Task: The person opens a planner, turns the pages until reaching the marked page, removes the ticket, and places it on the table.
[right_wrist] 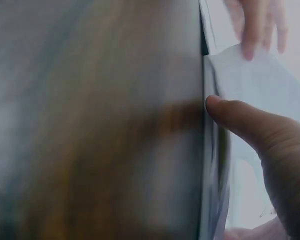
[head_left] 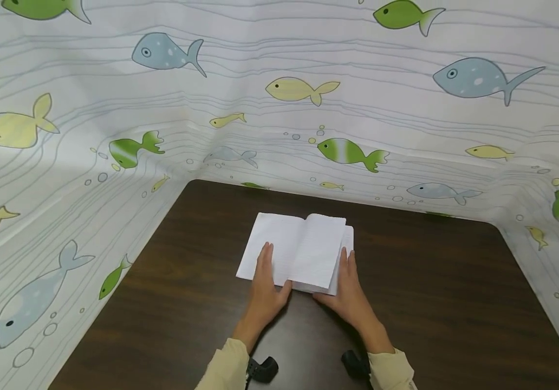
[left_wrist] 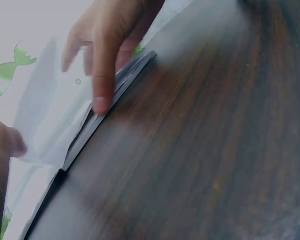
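An open notebook (head_left: 274,233) with white ruled pages lies on the dark table. My left hand (head_left: 263,295) rests on its left page with straight fingers, and its thumb touches the lower edge near the fold. At the lower right corner, my right hand (head_left: 351,298) holds the notebook, with the thumb on the bottom edge and the fingers along the right side. A turned page (head_left: 319,249) stands slightly above the sheets under it. The right thumb (right_wrist: 235,112) lies against the page edges in the right wrist view. In the left wrist view, the left hand (left_wrist: 0,150) shows only partly.
The dark wood-grain table (head_left: 435,303) extends to both sides of the notebook. A white sheet with printed fish (head_left: 352,154) stands along its back and sides. Black wrist devices (head_left: 263,370) sit below both cuffs.
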A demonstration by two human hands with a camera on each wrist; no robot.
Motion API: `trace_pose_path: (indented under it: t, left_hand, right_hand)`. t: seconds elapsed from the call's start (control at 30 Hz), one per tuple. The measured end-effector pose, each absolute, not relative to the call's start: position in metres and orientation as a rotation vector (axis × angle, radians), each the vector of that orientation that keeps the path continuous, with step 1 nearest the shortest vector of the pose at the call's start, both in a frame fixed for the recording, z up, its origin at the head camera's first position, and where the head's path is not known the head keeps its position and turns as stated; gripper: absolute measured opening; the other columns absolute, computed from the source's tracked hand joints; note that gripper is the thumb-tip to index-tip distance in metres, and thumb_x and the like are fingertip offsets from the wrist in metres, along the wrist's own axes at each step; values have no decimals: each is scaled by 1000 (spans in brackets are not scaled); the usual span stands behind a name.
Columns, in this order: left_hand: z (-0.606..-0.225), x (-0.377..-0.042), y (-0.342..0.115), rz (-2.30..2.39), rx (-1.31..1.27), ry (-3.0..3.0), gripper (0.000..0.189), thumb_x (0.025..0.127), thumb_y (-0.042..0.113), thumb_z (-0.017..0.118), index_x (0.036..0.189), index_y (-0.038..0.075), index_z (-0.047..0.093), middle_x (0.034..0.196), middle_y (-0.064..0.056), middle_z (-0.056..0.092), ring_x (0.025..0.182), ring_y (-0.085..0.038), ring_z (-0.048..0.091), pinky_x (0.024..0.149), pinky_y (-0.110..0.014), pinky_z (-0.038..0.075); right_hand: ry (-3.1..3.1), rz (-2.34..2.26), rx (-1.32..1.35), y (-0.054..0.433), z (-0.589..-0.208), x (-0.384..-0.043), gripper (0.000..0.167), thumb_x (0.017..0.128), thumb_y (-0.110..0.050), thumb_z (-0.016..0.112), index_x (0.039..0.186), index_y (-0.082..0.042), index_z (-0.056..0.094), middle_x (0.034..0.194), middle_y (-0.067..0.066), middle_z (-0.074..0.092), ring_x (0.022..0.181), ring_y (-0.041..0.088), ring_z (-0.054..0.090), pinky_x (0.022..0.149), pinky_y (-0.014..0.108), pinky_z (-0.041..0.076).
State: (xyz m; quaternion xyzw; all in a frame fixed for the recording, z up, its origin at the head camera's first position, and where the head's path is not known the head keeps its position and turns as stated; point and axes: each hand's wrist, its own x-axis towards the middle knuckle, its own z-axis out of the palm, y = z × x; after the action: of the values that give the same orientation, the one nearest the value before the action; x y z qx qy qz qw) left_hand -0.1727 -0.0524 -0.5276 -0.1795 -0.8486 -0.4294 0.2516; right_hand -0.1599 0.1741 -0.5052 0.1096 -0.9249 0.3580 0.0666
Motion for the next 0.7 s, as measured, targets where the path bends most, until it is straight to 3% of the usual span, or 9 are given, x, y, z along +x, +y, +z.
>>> trace_pose_path:
  t: [0.1, 0.33, 0.43, 0.57, 0.7]
  left_hand:
    - [-528, -173, -52, -1109, -380, -2213, 95, 79, 5, 78, 159, -6, 28, 160, -31, 31, 148, -43, 36, 114, -50, 38]
    - [-525, -173, -55, -890, -189, -2235, 99, 74, -7, 84, 158, -3, 32, 163, -32, 23, 151, -46, 26, 118, -61, 30]
    - [-528, -173, -56, -824, -377, -2318, 84, 79, -4, 82, 154, -1, 44, 164, -25, 32, 152, -40, 29, 121, -57, 29]
    - [-531, -171, -54, -826, -748, -2479, 55, 98, 15, 71, 149, 3, 55, 159, -14, 46, 148, -30, 41, 119, -50, 35]
    - [-532, -168, -52, -741, -949, -2637, 49, 104, 29, 63, 148, 7, 57, 155, -9, 51, 147, -25, 44, 121, -44, 33]
  right_hand:
    - [-2829, 1132, 275, 175, -507, -158, 130, 77, -24, 94, 159, 14, 0, 163, 41, 1, 151, 56, 9, 114, 66, 32]
    - [-2928, 1097, 243, 176, -506, -160, 118, 82, -29, 89, 159, 14, 10, 165, 38, 9, 154, 52, 10, 117, 65, 29]
    - [-2942, 1095, 251, 177, -504, -159, 112, 83, -27, 88, 158, 15, 17, 163, 40, 12, 153, 53, 12, 117, 66, 29]
    - [-2934, 1064, 295, 176, -502, -156, 102, 84, -25, 88, 156, 14, 26, 162, 40, 18, 151, 54, 20, 115, 67, 32]
    - [-2933, 944, 357, 175, -500, -155, 94, 85, -26, 87, 154, 11, 36, 161, 37, 25, 148, 52, 30, 112, 66, 37]
